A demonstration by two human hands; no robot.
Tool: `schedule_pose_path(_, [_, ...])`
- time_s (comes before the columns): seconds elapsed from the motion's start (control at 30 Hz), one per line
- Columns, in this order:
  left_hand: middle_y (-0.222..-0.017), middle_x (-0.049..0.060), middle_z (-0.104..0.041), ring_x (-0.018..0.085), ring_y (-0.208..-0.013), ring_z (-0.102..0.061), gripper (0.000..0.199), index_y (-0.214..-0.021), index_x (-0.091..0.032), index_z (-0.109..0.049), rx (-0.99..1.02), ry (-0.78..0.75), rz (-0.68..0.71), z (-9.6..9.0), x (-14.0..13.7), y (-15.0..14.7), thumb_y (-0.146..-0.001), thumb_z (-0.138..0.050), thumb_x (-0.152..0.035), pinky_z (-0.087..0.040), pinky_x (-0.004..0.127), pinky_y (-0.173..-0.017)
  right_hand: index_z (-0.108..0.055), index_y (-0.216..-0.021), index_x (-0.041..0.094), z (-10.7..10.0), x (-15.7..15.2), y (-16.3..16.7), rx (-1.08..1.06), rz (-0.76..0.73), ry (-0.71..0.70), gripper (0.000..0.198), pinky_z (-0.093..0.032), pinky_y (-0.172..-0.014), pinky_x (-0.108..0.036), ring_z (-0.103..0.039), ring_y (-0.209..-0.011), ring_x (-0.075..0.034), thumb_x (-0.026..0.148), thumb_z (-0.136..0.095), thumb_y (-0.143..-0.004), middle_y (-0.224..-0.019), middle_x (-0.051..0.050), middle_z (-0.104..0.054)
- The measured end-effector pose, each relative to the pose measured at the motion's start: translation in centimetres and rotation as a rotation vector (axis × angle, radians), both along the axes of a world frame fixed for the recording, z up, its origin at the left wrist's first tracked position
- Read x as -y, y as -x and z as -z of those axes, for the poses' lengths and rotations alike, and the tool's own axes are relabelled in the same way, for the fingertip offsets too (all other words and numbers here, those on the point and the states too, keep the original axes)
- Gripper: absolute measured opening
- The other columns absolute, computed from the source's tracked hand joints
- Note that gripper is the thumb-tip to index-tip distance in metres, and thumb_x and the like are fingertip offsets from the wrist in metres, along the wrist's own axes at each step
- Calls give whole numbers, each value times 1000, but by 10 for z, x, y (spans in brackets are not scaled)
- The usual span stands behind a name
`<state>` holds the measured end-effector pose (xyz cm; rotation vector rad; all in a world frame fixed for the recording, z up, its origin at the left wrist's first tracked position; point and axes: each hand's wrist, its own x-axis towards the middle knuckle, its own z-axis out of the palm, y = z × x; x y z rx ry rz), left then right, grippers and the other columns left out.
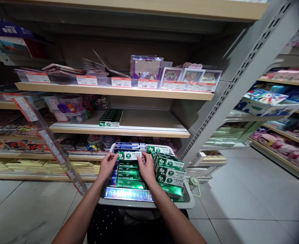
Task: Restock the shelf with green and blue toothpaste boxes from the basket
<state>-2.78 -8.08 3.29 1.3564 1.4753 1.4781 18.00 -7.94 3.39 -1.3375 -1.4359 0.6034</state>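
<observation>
Between both hands I hold a green and white toothpaste box (129, 155), level above the basket. My left hand (108, 165) pinches its left end, and my right hand (146, 166) grips the right end with the thumb on its front. Below lies a light grey basket (190, 198) filled with more boxes. Green Doc.Golden boxes (129, 177) form rows in the middle, and a stack of green and white boxes (170, 173) rises on the right. A shiny blue box (129, 194) lies along the near side; blue boxes (130, 146) sit at the far side.
On the shelf (149, 130) ahead, a row of green boxes (110, 118) stands beside clear plastic tubs (74, 108). The shelf above (113, 89) carries priced packets and frames. A slotted metal upright (230, 78) rises on the right. A pale green bottle (194, 183) is beside the basket.
</observation>
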Motion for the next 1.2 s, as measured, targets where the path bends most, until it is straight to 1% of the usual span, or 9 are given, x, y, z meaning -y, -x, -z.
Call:
schedule_pose_path(0.27, [-75,1,-63,14,-69,-58,36,-83,-18,-63,56,41,-6,-9,4,-2,-73,-67,-53,-47,24,-66,-60,-120,15,-6,2,2,-9,-29,21,44,-53,-73,-34,-57,-74,-18,46,-50,-90,-98,-10,-54])
schedule_pose_path(0.5, [-79,2,-65,14,-71,-60,37,-88,-18,-63,92,27,3,-4,2,-1,-73,-67,-51,-48,24,-67,-60,-121,15,-11,5,3,-23,-39,-12,43,-54,-70,-33,-57,-76,-18,45,-49,-90,-100,-10,-53])
schedule_pose_path(0.7, [-86,5,-69,17,-80,-65,36,-88,-17,-65,108,-11,-18,2,0,2,-73,-69,-49,-51,28,-75,-60,-121,16,-14,8,6,-3,-50,-53,41,-53,-71,-33,-58,-79,-19,42,-48,-91,-102,-11,-54])
schedule_pose_path(0.8, [-91,6,-70,19,-85,-67,41,-93,-17,-64,169,-5,-9,1,-1,3,-71,-70,-50,-52,32,-80,-58,-124,19,-20,10,8,31,-49,-117,40,-52,-78,-35,-59,-83,-20,40,-48,-92,-107,-11,-57])
schedule_pose_path(0.9, [-99,9,-70,20,-90,-67,46,-100,-16,-64,219,-18,3,-6,-4,10,-71,-71,-50,-53,35,-84,-57,-125,20,-32,9,11,86,-54,-167,39,-50,-86,-38,-59,-89,-22,38,-48,-91,-109,-11,-59])
schedule_pose_path(0.97, [-100,10,-70,21,-91,-67,47,-101,-15,-64,194,-28,4,-15,-9,18,-71,-70,-51,-53,36,-84,-57,-124,20,-43,4,15,114,-81,-167,38,-50,-85,-39,-60,-88,-22,37,-49,-91,-109,-11,-59])
schedule_pose_path(1.1, [-99,12,-71,23,-90,-67,49,-104,-14,-64,70,-56,13,-38,-27,43,-71,-71,-49,-53,38,-83,-57,-122,19,-66,-18,31,141,-137,-173,38,-51,-81,-37,-61,-87,-22,33,-53,-87,-105,-10,-59])
schedule_pose_path(1.2, [-98,11,-71,24,-91,-68,46,-102,-15,-64,-45,-114,-42,-59,-45,62,-69,-72,-45,-52,38,-85,-56,-117,19,-77,-41,51,132,-146,-202,34,-51,-78,-36,-61,-84,-21,30,-55,-84,-101,-8,-60])
